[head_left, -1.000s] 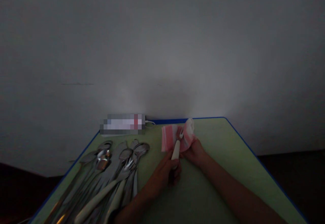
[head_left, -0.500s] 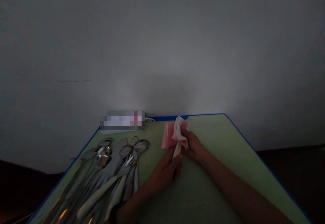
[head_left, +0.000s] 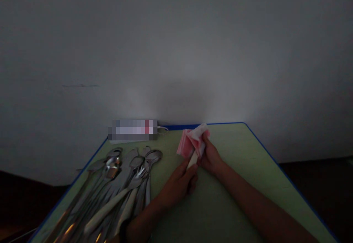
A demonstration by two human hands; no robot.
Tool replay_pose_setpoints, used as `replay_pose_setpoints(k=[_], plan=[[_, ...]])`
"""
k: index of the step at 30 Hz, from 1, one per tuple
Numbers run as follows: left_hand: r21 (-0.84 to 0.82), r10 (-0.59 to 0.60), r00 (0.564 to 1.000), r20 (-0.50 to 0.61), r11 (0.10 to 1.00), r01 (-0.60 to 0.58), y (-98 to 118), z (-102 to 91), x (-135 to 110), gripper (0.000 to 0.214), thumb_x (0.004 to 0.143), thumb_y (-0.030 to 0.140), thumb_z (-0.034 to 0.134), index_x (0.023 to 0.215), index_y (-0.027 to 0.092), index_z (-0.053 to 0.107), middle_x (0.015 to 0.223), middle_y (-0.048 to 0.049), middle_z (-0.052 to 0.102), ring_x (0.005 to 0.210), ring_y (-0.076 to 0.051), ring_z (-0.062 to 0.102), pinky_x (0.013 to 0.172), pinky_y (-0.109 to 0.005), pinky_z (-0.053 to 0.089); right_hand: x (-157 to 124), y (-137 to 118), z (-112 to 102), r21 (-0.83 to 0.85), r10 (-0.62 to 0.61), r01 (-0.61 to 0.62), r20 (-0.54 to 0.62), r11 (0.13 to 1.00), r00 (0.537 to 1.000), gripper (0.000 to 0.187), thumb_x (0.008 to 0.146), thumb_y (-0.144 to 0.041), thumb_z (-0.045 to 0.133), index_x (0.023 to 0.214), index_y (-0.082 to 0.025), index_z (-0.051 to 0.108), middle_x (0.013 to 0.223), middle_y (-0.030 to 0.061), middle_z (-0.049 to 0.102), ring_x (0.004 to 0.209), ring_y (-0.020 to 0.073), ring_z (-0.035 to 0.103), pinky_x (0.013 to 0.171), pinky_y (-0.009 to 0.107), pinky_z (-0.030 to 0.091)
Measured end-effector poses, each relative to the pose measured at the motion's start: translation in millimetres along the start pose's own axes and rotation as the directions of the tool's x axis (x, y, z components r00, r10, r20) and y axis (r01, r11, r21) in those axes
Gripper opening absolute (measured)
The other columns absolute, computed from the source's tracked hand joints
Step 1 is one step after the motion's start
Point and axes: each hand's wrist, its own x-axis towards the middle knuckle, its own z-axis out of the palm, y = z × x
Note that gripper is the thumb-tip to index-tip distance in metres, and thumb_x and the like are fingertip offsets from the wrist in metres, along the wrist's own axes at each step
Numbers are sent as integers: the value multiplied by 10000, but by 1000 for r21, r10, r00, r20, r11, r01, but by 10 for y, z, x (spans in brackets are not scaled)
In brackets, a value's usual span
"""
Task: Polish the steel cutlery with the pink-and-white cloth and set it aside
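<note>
My left hand (head_left: 180,182) is closed round the pale handle (head_left: 193,159) of a utensil whose head is hidden inside a cloth. That pink and white cloth (head_left: 190,143) is wrapped over the utensil's far end, and my right hand (head_left: 211,154) grips it there. One flap of the cloth hangs loose to the left. Left of my left arm lies a pile of metal cutlery, with spoons (head_left: 113,169) and a fork (head_left: 139,177) with a pale handle on top.
The green table (head_left: 248,177) has a blue edge and stands against a grey wall (head_left: 182,52). At its back left sits a blurred-out white box-like object (head_left: 132,131) with a white cable (head_left: 163,129) at its right end.
My right hand has shifted slightly up and to the right with the cloth, which is now folded differently and bunched towards the upper right. My left hand keeps its hold on the handle.
</note>
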Motion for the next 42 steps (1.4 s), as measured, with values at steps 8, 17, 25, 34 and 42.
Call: replay_pose_setpoints(k=[8,17,25,34,42], plan=[[-57,5,1000,-13,998,-6,-95,-10,16,266,852,430,416,739,189,421,525,72,410,410,-65,368,371,-160,270,-77,-29,30,-144,-125,127,23,981,992,182,664,-335,674,702,-169,610,581,-33,597,497,99,507,506,216,420],[-35,17,1000,11,999,-16,-112,-23,17,284,869,452,381,852,181,462,540,65,426,409,-69,373,366,-157,278,-113,-16,92,-200,-93,78,-64,977,994,128,660,-188,651,757,-121,601,575,0,620,470,110,532,480,220,417],[-57,18,995,95,998,-13,-115,-66,12,167,809,316,432,870,165,468,531,64,423,417,-71,352,376,-164,249,-49,-49,107,12,-12,13,-138,1000,990,228,827,-318,475,810,-125,595,631,30,649,526,124,576,511,230,452],[193,10,999,44,981,-18,62,-4,-44,249,856,408,409,768,178,445,512,77,440,417,-69,354,409,-180,285,-43,-5,46,-45,20,-22,-41,999,999,259,761,-373,595,772,-115,616,611,23,641,591,139,596,570,235,461],[173,-16,999,49,985,8,-34,-42,-10,444,868,511,319,734,146,534,450,60,434,388,-76,365,386,-183,273,-86,-43,141,49,12,-10,-40,999,999,345,845,-425,465,848,-114,614,651,28,662,567,112,593,556,205,464]])
